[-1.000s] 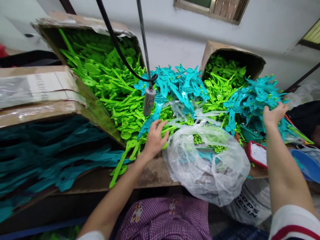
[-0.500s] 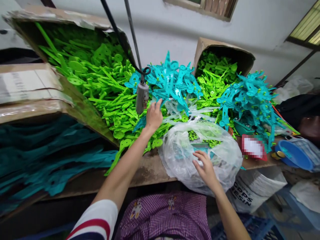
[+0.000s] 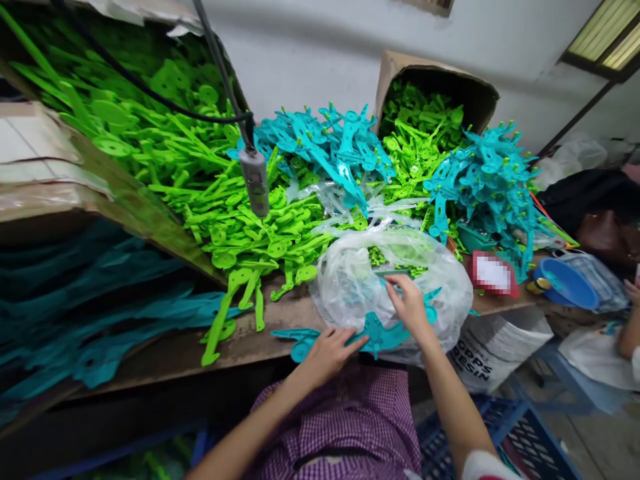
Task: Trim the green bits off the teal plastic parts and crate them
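My left hand (image 3: 327,351) grips a long teal plastic part (image 3: 370,331) at the bench's front edge. My right hand (image 3: 407,301) rests on the same teal part, fingers curled against the clear plastic bag (image 3: 350,287) that holds small green pieces. Behind lie a heap of green plastic parts (image 3: 240,213) and two piles of teal parts (image 3: 330,143), with the second pile (image 3: 487,177) to the right.
A grey tool (image 3: 255,180) hangs on a cable over the green heap. Cardboard boxes (image 3: 435,73) of green parts stand at the back. A blue bowl (image 3: 565,283) sits at the right, another person's hand (image 3: 631,293) beyond it. A blue crate (image 3: 520,433) is below.
My left hand came back from the teal pile to the bench's front edge with a teal part. My right hand moved from the bag's front onto that part. The view tilted down.
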A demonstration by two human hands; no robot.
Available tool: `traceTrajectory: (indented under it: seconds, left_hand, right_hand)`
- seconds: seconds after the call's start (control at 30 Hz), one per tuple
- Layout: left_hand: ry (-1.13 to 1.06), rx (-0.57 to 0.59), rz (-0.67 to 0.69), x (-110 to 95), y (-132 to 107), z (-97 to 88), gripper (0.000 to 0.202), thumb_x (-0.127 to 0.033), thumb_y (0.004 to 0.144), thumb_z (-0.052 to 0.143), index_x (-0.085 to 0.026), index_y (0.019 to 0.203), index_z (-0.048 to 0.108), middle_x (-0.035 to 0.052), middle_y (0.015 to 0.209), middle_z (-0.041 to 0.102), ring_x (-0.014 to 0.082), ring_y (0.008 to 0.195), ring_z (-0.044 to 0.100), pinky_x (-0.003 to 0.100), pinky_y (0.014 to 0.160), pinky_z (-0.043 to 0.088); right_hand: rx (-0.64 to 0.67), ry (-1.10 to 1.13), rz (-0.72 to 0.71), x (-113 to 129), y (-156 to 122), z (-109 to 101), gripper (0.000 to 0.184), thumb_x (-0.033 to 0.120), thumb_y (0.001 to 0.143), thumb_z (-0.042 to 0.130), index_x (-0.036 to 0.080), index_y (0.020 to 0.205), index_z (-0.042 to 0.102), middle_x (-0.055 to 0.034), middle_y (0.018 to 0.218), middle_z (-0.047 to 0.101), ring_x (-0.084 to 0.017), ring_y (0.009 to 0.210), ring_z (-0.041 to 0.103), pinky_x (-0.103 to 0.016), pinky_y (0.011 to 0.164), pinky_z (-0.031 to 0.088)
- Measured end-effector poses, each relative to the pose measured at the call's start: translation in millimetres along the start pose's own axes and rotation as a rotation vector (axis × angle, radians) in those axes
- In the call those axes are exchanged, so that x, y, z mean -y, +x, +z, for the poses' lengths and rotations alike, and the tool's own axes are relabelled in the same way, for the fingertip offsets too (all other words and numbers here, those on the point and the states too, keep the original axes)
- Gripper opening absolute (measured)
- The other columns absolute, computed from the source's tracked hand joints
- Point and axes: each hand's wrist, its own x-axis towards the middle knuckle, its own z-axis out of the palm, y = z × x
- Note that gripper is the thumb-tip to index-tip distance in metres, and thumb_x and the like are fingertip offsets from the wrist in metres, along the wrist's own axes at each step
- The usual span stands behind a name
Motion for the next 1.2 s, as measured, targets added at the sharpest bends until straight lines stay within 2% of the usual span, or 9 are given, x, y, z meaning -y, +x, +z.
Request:
traceTrajectory:
  seconds: [0.1,0.23,0.37,0.53,0.63,0.77,0.87,1.03,1.2]
  left_hand:
    - [-0.022,-0.036,-0.065,12.5,8.8,7.7,0.047,-0.030,0.094,0.060,-0.036,0.140,0.053,0.0086,0.123,0.063,0.0219,0.105,0.062,0.038,0.095,0.045]
    - [-0.119,-0.014,-0.213,25.4,28.5,-5.2,0.040,-0.033,0.095,0.059,-0.038,0.135,0.058,0.0099,0.129,0.060,0.0254,0.116,0.057,0.047,0.105,0.036]
    - [-0.297,0.076,-0.274,31.8,52.7,-21.9,0.030,-0.039,0.094,0.060,-0.031,0.122,0.068,0.0096,0.127,0.059,0.0269,0.121,0.054,0.048,0.108,0.032]
    - [-0.447,0.187,-0.300,43.1,79.7,-39.4,0.019,-0.039,0.089,0.067,-0.027,0.102,0.075,0.0060,0.111,0.063,0.0261,0.110,0.060,0.044,0.103,0.039]
    - [-0.460,0.161,-0.291,43.6,73.0,-41.0,0.022,-0.039,0.091,0.064,-0.027,0.108,0.073,0.0064,0.114,0.064,0.0250,0.108,0.061,0.043,0.100,0.042]
    - [-0.320,0.003,-0.286,27.3,31.3,-23.4,0.040,-0.036,0.095,0.059,-0.028,0.134,0.060,0.0122,0.141,0.052,0.0292,0.131,0.048,0.050,0.112,0.035]
    - [-0.205,-0.031,-0.284,10.9,-1.5,-4.4,0.044,-0.034,0.096,0.056,-0.028,0.140,0.053,0.0137,0.151,0.044,0.0303,0.140,0.040,0.055,0.116,0.029]
    - [-0.139,-0.062,-0.294,-0.4,-23.2,14.8,0.041,-0.023,0.101,0.046,-0.031,0.140,0.053,0.0095,0.143,0.055,0.0250,0.137,0.047,0.052,0.116,0.031]
    - [-0.147,-0.128,-0.287,2.2,-21.7,23.7,0.040,-0.022,0.099,0.049,-0.032,0.137,0.057,0.0086,0.145,0.054,0.0252,0.136,0.047,0.050,0.114,0.033]
  right_hand:
    - [0.110,-0.183,0.040,-37.3,42.7,30.2,0.025,0.025,0.099,0.046,0.019,0.110,0.068,-0.0099,0.107,0.069,-0.023,0.102,0.065,-0.037,0.093,0.052]
    - [0.260,-0.494,0.154,-52.0,77.7,56.6,0.021,0.023,0.096,0.053,0.017,0.107,0.069,-0.0125,0.110,0.067,-0.024,0.105,0.062,-0.034,0.091,0.049]
    - [0.409,-0.674,0.244,-47.4,88.3,66.9,0.024,0.021,0.097,0.049,0.012,0.112,0.065,-0.0163,0.114,0.063,-0.026,0.108,0.060,-0.034,0.091,0.047]
    - [0.510,-0.636,0.241,-54.2,93.9,62.9,0.026,0.022,0.095,0.053,0.010,0.114,0.065,-0.0177,0.114,0.063,-0.026,0.105,0.061,-0.032,0.091,0.044]
    - [0.536,-0.594,0.198,-61.4,95.8,57.2,0.025,0.020,0.093,0.054,0.012,0.114,0.066,-0.0152,0.112,0.064,-0.025,0.107,0.060,-0.030,0.092,0.043]
    - [0.522,-0.549,0.153,-69.8,93.2,54.5,0.022,0.019,0.094,0.052,0.014,0.110,0.065,-0.0120,0.110,0.064,-0.023,0.106,0.059,-0.029,0.092,0.042]
    - [0.416,-0.486,0.141,-77.0,89.1,56.5,0.021,0.022,0.095,0.051,0.013,0.109,0.063,-0.0128,0.110,0.064,-0.022,0.103,0.058,-0.031,0.092,0.042]
    - [0.259,-0.254,0.152,-78.8,89.9,55.4,0.017,0.021,0.090,0.054,0.014,0.102,0.063,-0.0111,0.098,0.066,-0.022,0.093,0.060,-0.036,0.090,0.045]
    - [0.198,0.476,0.377,-50.2,75.6,47.9,0.030,0.040,0.084,0.065,0.016,0.103,0.065,-0.0064,0.089,0.068,-0.017,0.073,0.062,-0.031,0.070,0.051]
